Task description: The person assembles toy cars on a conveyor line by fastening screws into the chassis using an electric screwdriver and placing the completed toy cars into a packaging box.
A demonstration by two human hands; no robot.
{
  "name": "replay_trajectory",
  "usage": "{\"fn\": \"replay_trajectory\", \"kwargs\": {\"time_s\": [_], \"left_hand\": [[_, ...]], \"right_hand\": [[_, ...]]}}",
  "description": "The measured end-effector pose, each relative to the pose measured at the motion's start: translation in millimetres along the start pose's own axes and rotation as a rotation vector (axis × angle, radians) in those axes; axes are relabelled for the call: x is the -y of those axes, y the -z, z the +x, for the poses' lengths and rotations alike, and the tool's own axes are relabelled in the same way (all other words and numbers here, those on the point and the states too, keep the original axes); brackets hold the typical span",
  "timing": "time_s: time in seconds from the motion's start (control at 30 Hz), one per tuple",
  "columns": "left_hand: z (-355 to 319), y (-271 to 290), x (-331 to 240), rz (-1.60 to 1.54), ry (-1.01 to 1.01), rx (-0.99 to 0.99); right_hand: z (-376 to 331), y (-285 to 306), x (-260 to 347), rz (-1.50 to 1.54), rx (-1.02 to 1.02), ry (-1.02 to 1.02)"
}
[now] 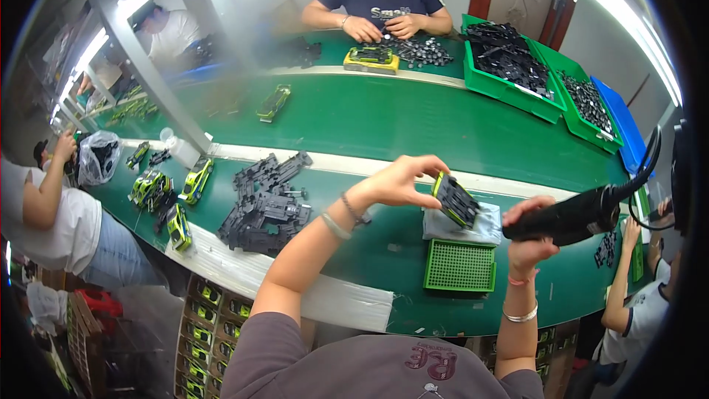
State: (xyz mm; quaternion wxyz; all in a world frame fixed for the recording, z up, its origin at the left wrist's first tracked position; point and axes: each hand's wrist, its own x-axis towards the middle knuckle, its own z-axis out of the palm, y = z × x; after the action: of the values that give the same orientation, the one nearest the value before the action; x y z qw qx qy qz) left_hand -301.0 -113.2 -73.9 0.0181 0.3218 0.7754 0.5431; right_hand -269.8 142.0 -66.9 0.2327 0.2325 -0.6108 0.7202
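My left hand (399, 181) grips a small toy car (456, 201) by its edge, the black underside turned up and a lime-green rim showing. In my right hand (530, 253) lies a thick black electric screwdriver (565, 218), its cable running up to the right. The tool's tip end is close to the car; whether they touch I cannot tell. Below the car sits a pad wrapped in pale plastic (487, 230). Directly in front of it is a green perforated tray (459, 286). Left of my forearm, black chassis parts (266, 210) lie heaped.
Finished-looking green toy cars (196, 181) stand on the left bench. Beyond, a green conveyor belt (413, 114) carries one car body (275, 103). Opposite, a person works at a yellow fixture (371, 66). Green bins (511, 94) of black parts stand far right. Other people sit at both sides.
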Motion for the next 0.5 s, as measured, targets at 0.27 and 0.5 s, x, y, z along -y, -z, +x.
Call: {"fn": "replay_trajectory", "kwargs": {"time_s": [0.27, 0.5], "left_hand": [[10, 97, 30, -0.174, 0.114, -0.366], [17, 159, 73, 1.156, 0.657, -0.007]], "right_hand": [[-44, 75, 14, -0.020, -0.218, -0.102], [-10, 78, 73, 0.028, -0.179, -0.030]]}}
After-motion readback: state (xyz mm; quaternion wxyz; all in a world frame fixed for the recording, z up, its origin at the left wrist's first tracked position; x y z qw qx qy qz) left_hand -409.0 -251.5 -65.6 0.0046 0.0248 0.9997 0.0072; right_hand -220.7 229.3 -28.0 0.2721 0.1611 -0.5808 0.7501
